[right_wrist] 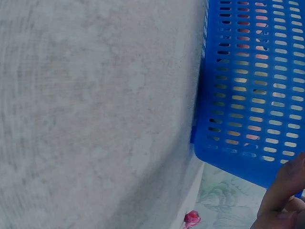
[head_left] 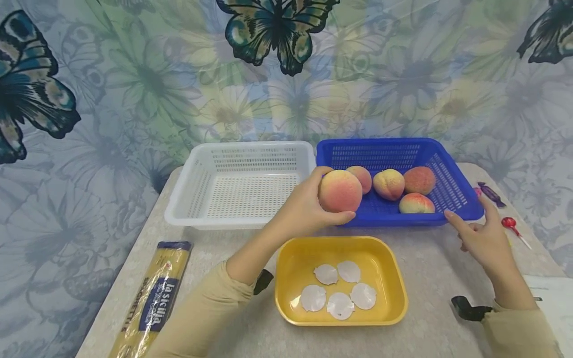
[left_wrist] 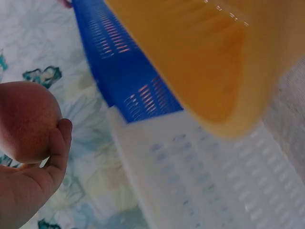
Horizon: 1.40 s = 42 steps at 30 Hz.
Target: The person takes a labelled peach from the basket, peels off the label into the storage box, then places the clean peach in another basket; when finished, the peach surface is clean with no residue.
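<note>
A peach is gripped in my left hand, held up in front of the near left part of the blue basket. In the left wrist view the same peach rests between the curled fingers and the thumb. Several more peaches lie inside the blue basket. At the basket's near right corner my right hand pinches the rim, thumb in front and fingers around the side. The right wrist view catches the fingers at that corner of the slotted basket wall.
Left of the blue basket stands a white basket. In front sits a yellow tray holding several white round pieces. A spaghetti pack lies at left. A wrapped candy and a red lollipop lie at right.
</note>
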Available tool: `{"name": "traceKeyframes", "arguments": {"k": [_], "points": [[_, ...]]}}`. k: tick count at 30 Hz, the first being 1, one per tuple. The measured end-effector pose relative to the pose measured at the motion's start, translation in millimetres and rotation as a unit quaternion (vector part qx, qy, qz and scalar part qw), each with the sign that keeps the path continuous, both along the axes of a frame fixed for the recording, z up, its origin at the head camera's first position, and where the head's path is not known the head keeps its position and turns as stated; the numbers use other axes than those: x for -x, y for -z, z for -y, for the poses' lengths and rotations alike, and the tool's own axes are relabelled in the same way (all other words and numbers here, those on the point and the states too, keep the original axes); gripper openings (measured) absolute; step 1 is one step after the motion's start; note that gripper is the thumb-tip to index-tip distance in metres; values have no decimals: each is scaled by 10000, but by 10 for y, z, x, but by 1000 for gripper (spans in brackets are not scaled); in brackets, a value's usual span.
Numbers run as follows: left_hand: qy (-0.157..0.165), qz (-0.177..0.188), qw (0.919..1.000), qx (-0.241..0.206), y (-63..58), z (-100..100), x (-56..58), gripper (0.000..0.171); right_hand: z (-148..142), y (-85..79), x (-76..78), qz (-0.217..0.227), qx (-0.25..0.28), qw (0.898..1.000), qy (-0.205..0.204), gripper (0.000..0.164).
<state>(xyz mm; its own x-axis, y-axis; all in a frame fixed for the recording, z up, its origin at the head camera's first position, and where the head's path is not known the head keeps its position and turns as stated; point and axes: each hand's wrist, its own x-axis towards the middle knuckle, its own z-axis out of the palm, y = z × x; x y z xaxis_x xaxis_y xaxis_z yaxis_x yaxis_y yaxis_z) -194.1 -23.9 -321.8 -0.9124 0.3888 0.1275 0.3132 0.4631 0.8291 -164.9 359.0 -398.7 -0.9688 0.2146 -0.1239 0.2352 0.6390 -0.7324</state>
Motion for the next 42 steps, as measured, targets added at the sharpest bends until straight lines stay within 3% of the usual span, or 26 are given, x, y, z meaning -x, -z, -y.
{"name": "traceKeyframes", "arguments": {"k": [5,10,20,25,31,42], "points": [[96,59,9998,182,143,-289,262,80,-33,106,94,43,337,9993,-142,101],[196,297,9992,193,276,-526,429,76,-22,158,119,-3,623,9978,-213,102],[-230,780,9928,878,455,-896,702,80,6,176,120,-87,634,9979,-76,102],[-317,813,9883,1252,542,-998,760,73,20,174,107,-122,630,9979,-43,101],[-381,1242,9811,1437,597,-1044,777,73,34,176,100,-94,696,9975,-43,101],[561,1159,9646,2302,618,-1109,820,63,22,206,111,-48,667,9978,31,101]]}}
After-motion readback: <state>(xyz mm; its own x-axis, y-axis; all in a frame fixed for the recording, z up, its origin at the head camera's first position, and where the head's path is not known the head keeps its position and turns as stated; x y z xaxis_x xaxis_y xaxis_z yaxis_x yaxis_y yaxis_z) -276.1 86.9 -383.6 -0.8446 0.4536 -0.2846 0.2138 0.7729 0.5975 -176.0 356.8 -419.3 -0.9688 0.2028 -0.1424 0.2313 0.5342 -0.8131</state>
